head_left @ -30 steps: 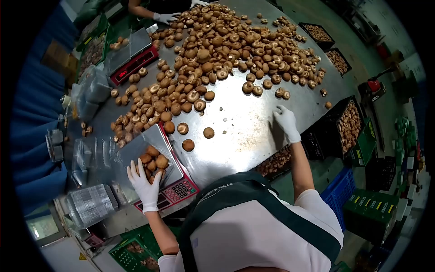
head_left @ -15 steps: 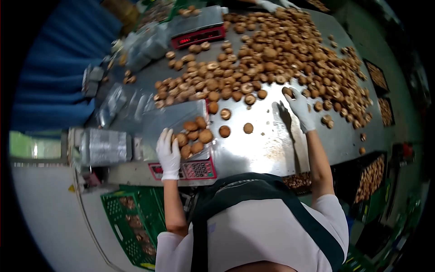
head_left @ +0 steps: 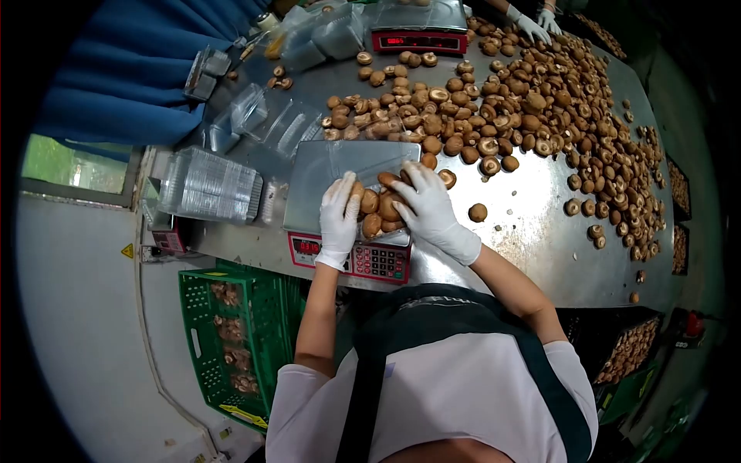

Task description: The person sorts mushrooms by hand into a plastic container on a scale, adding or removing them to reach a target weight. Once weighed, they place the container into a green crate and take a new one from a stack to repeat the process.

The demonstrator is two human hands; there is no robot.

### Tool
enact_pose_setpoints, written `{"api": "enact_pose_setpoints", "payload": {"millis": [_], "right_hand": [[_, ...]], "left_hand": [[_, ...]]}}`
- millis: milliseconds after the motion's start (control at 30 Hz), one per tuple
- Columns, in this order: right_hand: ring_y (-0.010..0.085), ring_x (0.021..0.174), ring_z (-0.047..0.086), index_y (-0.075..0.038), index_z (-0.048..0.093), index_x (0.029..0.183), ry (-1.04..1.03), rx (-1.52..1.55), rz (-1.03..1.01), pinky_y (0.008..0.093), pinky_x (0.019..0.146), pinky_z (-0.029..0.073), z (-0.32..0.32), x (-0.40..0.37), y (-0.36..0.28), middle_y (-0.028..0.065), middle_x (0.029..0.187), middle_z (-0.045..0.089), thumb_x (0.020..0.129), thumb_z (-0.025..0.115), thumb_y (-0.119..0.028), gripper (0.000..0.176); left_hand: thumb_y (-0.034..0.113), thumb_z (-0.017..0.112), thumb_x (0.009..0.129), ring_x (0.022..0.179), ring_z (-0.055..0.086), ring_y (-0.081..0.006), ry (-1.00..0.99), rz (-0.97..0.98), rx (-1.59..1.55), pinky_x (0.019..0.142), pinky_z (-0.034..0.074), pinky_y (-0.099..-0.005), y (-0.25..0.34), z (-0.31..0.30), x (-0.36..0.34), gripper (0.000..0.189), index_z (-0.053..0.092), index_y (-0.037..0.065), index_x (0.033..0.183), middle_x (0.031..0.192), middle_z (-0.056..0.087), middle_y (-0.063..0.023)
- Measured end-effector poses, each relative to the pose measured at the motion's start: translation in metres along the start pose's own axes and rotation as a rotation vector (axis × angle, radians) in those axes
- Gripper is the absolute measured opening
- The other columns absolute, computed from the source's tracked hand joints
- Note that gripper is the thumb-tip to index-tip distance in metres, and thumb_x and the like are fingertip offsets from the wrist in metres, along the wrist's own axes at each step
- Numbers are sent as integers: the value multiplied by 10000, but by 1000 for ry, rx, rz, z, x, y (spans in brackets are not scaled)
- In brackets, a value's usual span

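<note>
Several brown mushrooms (head_left: pixel 371 202) lie bunched on the metal pan of a red scale (head_left: pixel 309 166). My left hand (head_left: pixel 338 220), in a white glove, rests along the left side of the bunch, fingers pointing up and slightly curved. From the right, my right hand (head_left: pixel 434 210), also gloved, lies over the bunch with its fingers spread, touching mushrooms near the pan's right edge. Both hands cup the bunch between them. The scale's keypad and lit display (head_left: pixel 307 248) show below the pan.
A large mushroom pile (head_left: pixel 532 100) covers the back and right of the metal table (head_left: pixel 532 262). Clear plastic trays (head_left: pixel 208 185) stand at left. A second scale (head_left: pixel 419 40) and a co-worker's gloved hands (head_left: pixel 532 28) are at the back. Green crate (head_left: pixel 231 339) below left.
My right hand has moved from the pile's edge left to the bunch on the scale. My left hand still touches the bunch. The view has shifted, and the co-worker's hands show more fully.
</note>
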State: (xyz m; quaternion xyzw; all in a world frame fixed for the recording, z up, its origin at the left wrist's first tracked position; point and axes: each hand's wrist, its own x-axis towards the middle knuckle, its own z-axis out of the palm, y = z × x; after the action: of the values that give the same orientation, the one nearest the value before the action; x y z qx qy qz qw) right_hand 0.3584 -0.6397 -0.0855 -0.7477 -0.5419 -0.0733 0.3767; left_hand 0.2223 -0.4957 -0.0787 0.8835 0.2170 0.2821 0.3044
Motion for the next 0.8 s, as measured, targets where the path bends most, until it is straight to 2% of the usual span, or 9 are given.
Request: {"api": "enact_pose_setpoints", "payload": {"millis": [33, 100, 233, 267, 433, 467, 533, 700, 800], "right_hand": [[358, 1106, 488, -71, 609, 1025, 88, 16, 9, 455, 927, 400, -6, -1, 1, 187, 1260, 488, 734, 685, -162, 314], [334, 1072, 525, -63, 635, 976, 182, 156, 64, 406, 912, 424, -23, -3, 8, 171, 1203, 541, 712, 708, -130, 282], [271, 1058, 570, -51, 670, 948, 297, 176, 298, 339, 919, 432, -54, -22, 32, 130, 1105, 622, 789, 661, -61, 159], [253, 1046, 580, -53, 671, 964, 277, 207, 379, 332, 919, 435, -59, -30, 40, 121, 1095, 629, 811, 646, -66, 156], [177, 975, 615, -52, 672, 1024, 229, 264, 703, 297, 880, 467, -80, -60, 62, 92, 1045, 657, 860, 613, -103, 182], [157, 953, 618, -46, 674, 1024, 221, 303, 747, 285, 856, 477, -81, -63, 65, 88, 1037, 664, 869, 605, -116, 182], [146, 942, 616, -41, 673, 1031, 199, 296, 778, 277, 841, 478, -82, -63, 66, 83, 1021, 673, 878, 600, -132, 192], [143, 939, 614, -41, 671, 1041, 131, 316, 850, 278, 850, 474, -85, -44, 42, 74, 1006, 677, 883, 598, -143, 201], [147, 938, 614, -39, 672, 1035, 96, 351, 749, 279, 854, 472, -72, -45, 50, 74, 1006, 676, 883, 601, -151, 202]], "left_hand": [[175, 510, 924, 1162, 485, -301, 9, -13, -4, 1005, 355, -378, -5, -2, 1, 305, 580, 41, 1189, 1268, 543, -137], [157, 492, 936, 1163, 498, -283, 224, -82, -194, 1001, 363, -356, -18, -13, 8, 303, 567, 16, 1193, 1260, 544, -159], [198, 498, 943, 1133, 517, -215, 316, -463, -474, 967, 385, -318, -56, -38, 43, 336, 561, -30, 1183, 1200, 578, -136], [198, 498, 943, 1133, 517, -215, 333, -473, -468, 967, 385, -318, -64, -41, 52, 336, 561, -30, 1183, 1200, 578, -136], [375, 571, 886, 1133, 509, -223, 78, -715, -559, 936, 407, -350, -83, -43, 91, 509, 530, 15, 1243, 1216, 554, -131], [375, 571, 886, 1133, 509, -223, 87, -718, -558, 936, 407, -350, -86, -39, 97, 509, 530, 14, 1243, 1216, 554, -131], [389, 550, 898, 1182, 458, -260, -94, -765, -716, 957, 390, -399, -88, -30, 106, 589, 395, 58, 1361, 1355, 430, -130], [392, 543, 903, 1185, 455, -284, -111, -731, -805, 957, 394, -408, -70, -31, 113, 627, 342, 43, 1383, 1368, 400, -182], [415, 547, 900, 1188, 453, -285, -109, -618, -987, 955, 395, -407, -62, -45, 104, 646, 336, 46, 1387, 1372, 400, -169]]}}
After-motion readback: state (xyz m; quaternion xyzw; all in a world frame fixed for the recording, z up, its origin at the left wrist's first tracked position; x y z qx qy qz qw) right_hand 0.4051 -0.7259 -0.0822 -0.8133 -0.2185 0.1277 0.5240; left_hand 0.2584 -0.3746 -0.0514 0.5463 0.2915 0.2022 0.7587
